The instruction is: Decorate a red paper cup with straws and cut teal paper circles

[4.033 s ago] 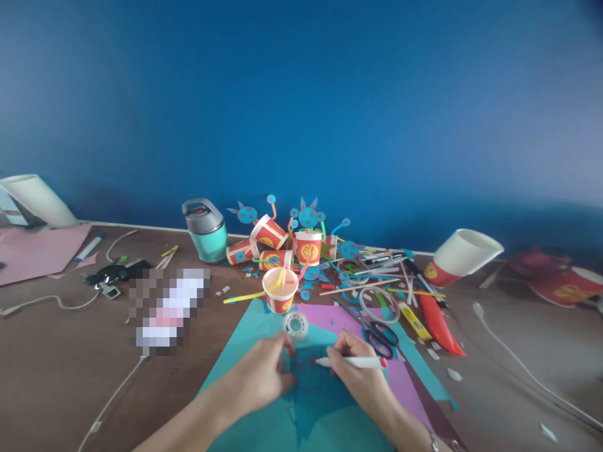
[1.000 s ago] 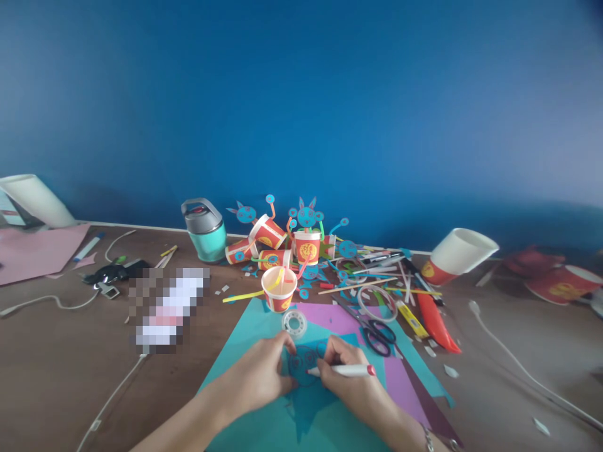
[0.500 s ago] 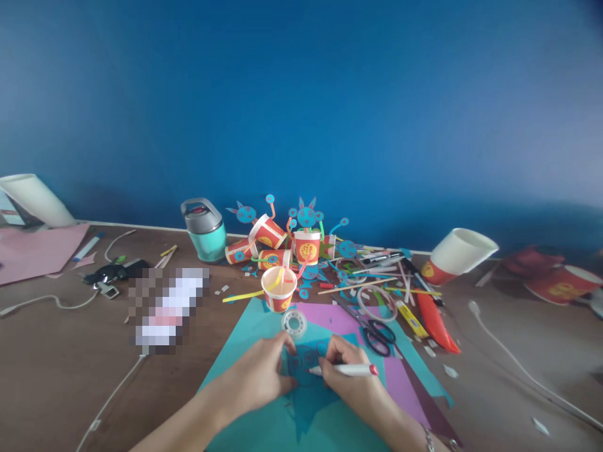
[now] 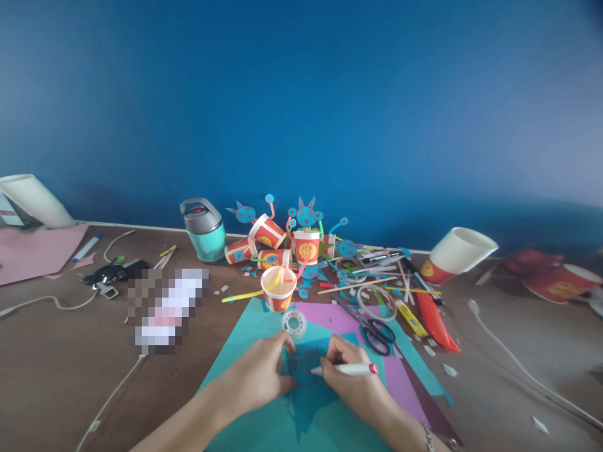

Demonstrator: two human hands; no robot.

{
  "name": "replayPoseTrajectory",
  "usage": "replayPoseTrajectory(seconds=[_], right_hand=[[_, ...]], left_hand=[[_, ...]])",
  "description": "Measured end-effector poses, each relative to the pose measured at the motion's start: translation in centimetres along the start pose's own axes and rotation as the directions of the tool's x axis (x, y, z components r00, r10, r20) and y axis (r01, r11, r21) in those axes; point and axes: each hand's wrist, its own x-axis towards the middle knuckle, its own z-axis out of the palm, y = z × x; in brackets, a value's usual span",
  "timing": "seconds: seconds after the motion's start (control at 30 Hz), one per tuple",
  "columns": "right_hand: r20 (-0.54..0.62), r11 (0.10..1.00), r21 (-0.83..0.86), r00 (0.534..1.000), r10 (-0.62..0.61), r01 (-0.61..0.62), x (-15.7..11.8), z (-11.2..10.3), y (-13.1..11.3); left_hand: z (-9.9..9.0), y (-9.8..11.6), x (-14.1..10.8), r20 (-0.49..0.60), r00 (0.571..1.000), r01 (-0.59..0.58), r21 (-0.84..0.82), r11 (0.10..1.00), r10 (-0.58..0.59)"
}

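Note:
My right hand (image 4: 352, 370) is closed round a white marker with a red end (image 4: 354, 370), its tip on a sheet of dark blue paper (image 4: 308, 408). Red outlines of a round face with ringed eyes show on that paper. My left hand (image 4: 264, 365) rests at the paper's left edge, thumb and forefinger spread apart against it; its other fingers are partly hidden. Beyond my hands lies a clear roll of tape (image 4: 294, 322). Just behind the roll stands a red and white paper cup (image 4: 279, 290) with bent straws. Scissors with black handles (image 4: 378, 336) lie right of my hands.
Turquoise paper (image 4: 235, 351) and purple paper (image 4: 405, 392) lie under the work. Decorated cups (image 4: 307, 248) with blue animal heads stand near the wall. A turquoise flask (image 4: 206, 235) is left of them, a stacked cup (image 4: 456, 254) to the right. A pixelated object (image 4: 169, 307) lies left.
The marker tip has shifted very slightly to the right on the blue paper. My left hand stays in place.

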Motion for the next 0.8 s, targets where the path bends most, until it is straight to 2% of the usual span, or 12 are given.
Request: replayPoseTrajectory(seconds=[0.33, 0.6, 0.8], right_hand=[[-0.008, 0.999, 0.011, 0.999, 0.031, -0.031, 0.23, 0.17, 0.46], [-0.022, 1.000, 0.003, 0.999, 0.026, -0.026, -0.07, -0.12, -0.35], [0.006, 0.998, 0.069, 1.000, -0.001, 0.001, -0.27, 0.03, -0.16]], left_hand=[[0.15, -0.24, -0.07, -0.026, 1.000, -0.013, 0.008, 1.000, 0.013], [0.04, 0.07, -0.15, -0.015, 1.000, -0.001, -0.009, 1.000, 0.001], [0.11, -0.16, -0.10, -0.005, 1.000, -0.017, -0.027, 1.000, 0.016]])
